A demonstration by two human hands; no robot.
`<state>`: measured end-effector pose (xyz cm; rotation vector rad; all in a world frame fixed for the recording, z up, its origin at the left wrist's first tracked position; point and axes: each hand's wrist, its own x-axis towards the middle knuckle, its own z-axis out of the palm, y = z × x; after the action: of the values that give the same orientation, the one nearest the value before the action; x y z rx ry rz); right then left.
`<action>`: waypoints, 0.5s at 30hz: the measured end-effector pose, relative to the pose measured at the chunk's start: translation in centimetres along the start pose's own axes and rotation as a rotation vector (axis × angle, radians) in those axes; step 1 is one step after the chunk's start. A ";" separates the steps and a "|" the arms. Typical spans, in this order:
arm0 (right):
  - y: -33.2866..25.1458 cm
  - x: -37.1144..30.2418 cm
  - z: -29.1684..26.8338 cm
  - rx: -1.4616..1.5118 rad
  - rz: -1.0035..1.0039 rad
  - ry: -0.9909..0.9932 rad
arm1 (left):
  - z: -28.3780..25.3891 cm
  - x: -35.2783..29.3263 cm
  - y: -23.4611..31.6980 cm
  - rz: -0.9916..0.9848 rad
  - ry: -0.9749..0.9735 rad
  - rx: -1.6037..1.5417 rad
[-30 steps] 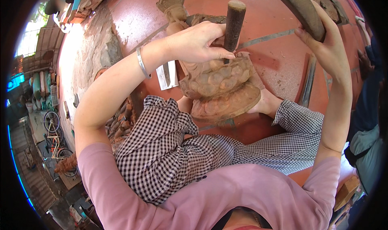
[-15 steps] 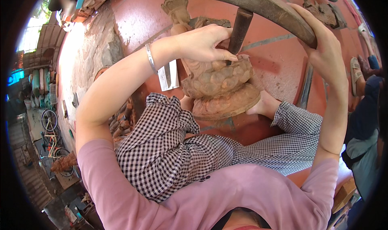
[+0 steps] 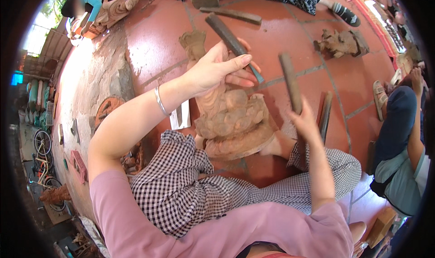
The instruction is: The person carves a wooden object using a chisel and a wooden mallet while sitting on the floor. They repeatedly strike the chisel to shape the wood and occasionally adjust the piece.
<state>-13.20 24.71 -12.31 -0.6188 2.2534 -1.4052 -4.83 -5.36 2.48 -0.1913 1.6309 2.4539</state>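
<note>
My left hand (image 3: 216, 70) is closed around a chisel (image 3: 228, 37) with a dark handle, its thumb lying along it. The chisel's metal tip points down to the right, apart from the wood. My right hand (image 3: 306, 125), slightly blurred, grips a wooden club (image 3: 289, 79) that stands up from the fist. Below my left hand, a brown wood carving (image 3: 233, 115) with rounded petal tiers lies on the tiles between my bare feet. My left hand and forearm hide part of its middle; its narrower end (image 3: 192, 43) shows beyond them.
Another bar-like tool (image 3: 325, 115) lies right of my right hand. A rough wood chunk (image 3: 342, 44) and a wooden batten (image 3: 231, 15) rest farther off. A white sheet (image 3: 181, 116) lies left of the carving. Other people sit at the far left, at the top and at right (image 3: 403, 135).
The chisel has lifted off the carving and now tilts the other way in my left hand. My right hand has brought the club down and nearer me, away from the chisel. The view has shifted.
</note>
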 end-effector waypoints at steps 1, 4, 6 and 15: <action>1.3 -0.8 1.1 0.029 0.052 -0.029 | 0.2 0.0 0.3 0.003 0.005 -0.018; 4.1 -2.9 4.3 -0.088 0.192 -0.040 | -0.1 0.2 -0.1 -0.009 -0.002 -0.116; 2.5 -3.4 4.7 -0.147 0.187 -0.089 | 0.3 0.1 -0.3 0.003 0.006 -0.083; -4.6 -1.5 3.6 0.372 -0.018 0.000 | 2.1 -0.3 -2.5 0.052 0.053 0.052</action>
<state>-9.30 21.15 -9.46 -0.5128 1.9156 -1.7716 -3.97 -2.48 1.09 -0.2116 1.7410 2.4608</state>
